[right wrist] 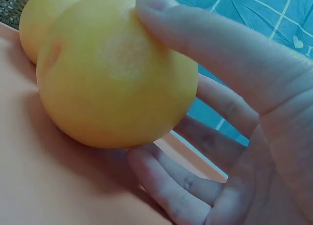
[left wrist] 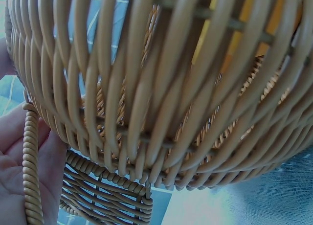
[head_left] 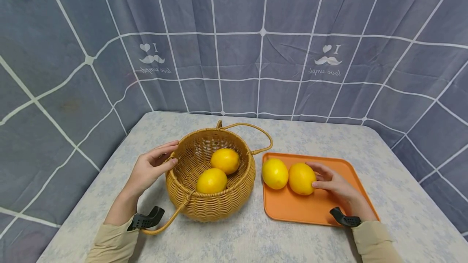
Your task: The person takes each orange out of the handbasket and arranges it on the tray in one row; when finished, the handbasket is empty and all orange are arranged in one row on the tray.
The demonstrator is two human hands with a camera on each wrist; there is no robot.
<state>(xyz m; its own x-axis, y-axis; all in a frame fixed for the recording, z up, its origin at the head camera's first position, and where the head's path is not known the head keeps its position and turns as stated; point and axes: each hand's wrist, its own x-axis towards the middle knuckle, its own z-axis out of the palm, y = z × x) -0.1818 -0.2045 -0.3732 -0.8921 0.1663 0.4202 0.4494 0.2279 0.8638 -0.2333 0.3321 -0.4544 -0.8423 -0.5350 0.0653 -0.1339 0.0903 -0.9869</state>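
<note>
In the head view, a round wicker basket holds two yellow lemons, one behind the other. At its left rim, the left hand holds the edge with thumb and fingers; the left wrist view shows part of that hand beside the woven wall and handle. Over the orange tray, the right hand grips a lemon by its right side. The right wrist view has the thumb on this lemon and fingers curled round it. Another lemon lies against its left.
The tray stands on the pale patterned table, just right of the basket. One basket handle leans out toward the tray's back left corner; the other reaches over the left wrist. A grey-blue checked curtain hangs behind the table.
</note>
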